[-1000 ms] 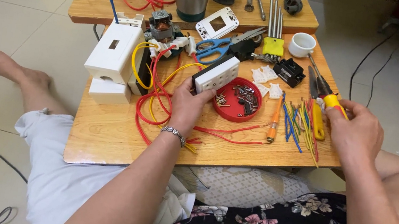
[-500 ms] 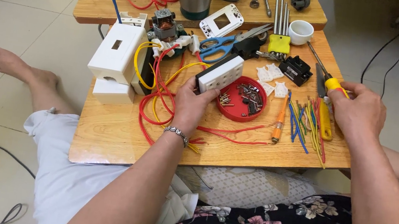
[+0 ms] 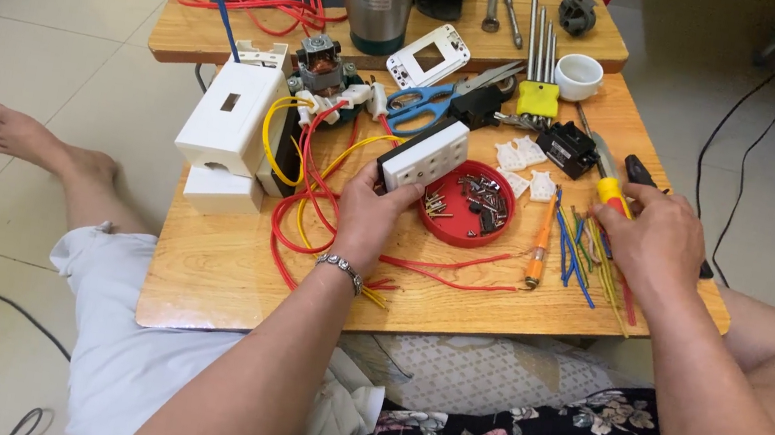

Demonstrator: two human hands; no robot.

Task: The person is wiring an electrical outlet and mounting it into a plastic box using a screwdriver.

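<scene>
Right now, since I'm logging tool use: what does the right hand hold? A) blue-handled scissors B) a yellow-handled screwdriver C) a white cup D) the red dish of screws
B: the right hand grips the yellow-handled screwdriver, its shaft pointing away over the wooden table.

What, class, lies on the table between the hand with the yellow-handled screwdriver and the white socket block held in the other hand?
Between the right hand with the yellow-handled screwdriver and the white socket block in the left hand lie the red dish of screws, an orange tester pen and loose blue wires. All lie low on the table.
</scene>
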